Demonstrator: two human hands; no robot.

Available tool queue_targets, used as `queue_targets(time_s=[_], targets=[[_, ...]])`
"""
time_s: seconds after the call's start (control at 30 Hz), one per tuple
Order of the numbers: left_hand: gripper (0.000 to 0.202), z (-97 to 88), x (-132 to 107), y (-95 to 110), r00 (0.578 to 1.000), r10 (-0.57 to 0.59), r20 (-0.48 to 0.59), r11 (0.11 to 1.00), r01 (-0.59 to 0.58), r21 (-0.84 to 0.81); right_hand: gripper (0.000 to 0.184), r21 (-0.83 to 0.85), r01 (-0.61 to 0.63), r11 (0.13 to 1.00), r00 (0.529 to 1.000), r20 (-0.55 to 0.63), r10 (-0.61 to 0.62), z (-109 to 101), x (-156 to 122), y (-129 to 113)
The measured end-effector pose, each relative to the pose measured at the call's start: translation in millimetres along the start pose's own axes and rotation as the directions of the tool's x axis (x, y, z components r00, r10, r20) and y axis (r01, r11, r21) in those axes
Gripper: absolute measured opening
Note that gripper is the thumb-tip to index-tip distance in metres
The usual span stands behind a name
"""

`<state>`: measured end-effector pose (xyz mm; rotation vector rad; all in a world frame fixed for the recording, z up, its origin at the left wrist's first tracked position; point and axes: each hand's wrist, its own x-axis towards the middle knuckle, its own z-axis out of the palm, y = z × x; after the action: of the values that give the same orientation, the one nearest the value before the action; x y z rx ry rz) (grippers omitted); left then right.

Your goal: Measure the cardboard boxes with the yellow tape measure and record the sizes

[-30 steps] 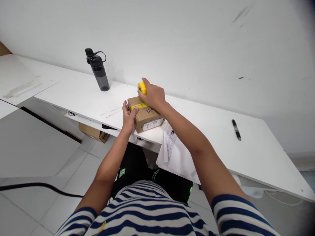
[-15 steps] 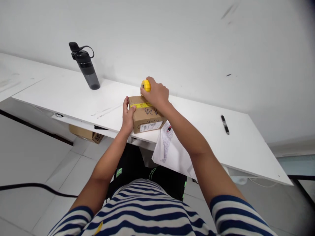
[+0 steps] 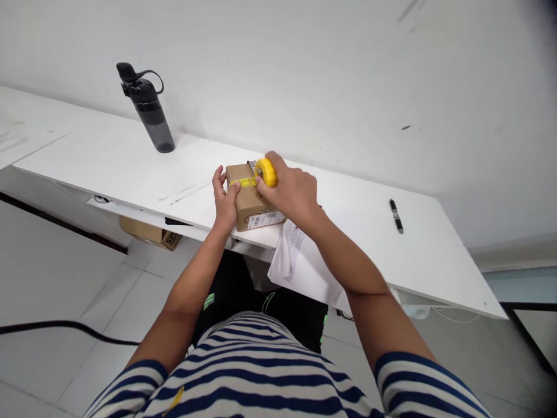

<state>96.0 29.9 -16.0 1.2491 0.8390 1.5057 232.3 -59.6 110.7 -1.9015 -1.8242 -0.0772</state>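
A small cardboard box [image 3: 250, 210] with a white label sits at the near edge of the white table [image 3: 130, 168]. My left hand [image 3: 225, 199] grips the box's left side, thumb pressing the end of a yellow tape strip [image 3: 243, 182] on its top. My right hand [image 3: 292, 194] is closed round a yellow tape measure [image 3: 266, 172], holding it above the middle of the box top.
A dark water bottle [image 3: 148, 110] stands at the back left by the wall. A black marker [image 3: 395, 215] lies to the right. White paper [image 3: 300, 261] hangs over the table edge beside the box. Another cardboard box [image 3: 148, 232] and a black cable [image 3: 65, 328] are on the floor.
My right hand has drawn the tape measure back from the box's far edge to above the middle of its top, shortening the yellow strip. My left hand has stayed on the box.
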Motion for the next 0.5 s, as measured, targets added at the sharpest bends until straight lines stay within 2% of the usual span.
queue_targets(time_s=[0.1, 0.2, 0.5], targets=[[0.074, 0.4, 1.2, -0.2, 1.0, 0.003, -0.003, 1.0, -0.003, 0.009, 0.056, -0.013, -0.033, 0.999, 0.999, 0.009, 0.033, -10.5, -33.0, -0.4], [0.072, 0.8, 3.5, -1.8, 1.0, 0.003, -0.001, 1.0, -0.003, 0.027, 0.059, -0.004, -0.064, 0.998, 0.998, 0.015, 0.064, -15.9, -52.9, 0.8], [0.071, 0.6, 5.5, -2.5, 1.0, 0.019, 0.016, 0.999, -0.019, 0.044, 0.06, -0.033, -0.072, 0.997, 0.997, -0.001, 0.072, -19.2, -63.8, 0.5]])
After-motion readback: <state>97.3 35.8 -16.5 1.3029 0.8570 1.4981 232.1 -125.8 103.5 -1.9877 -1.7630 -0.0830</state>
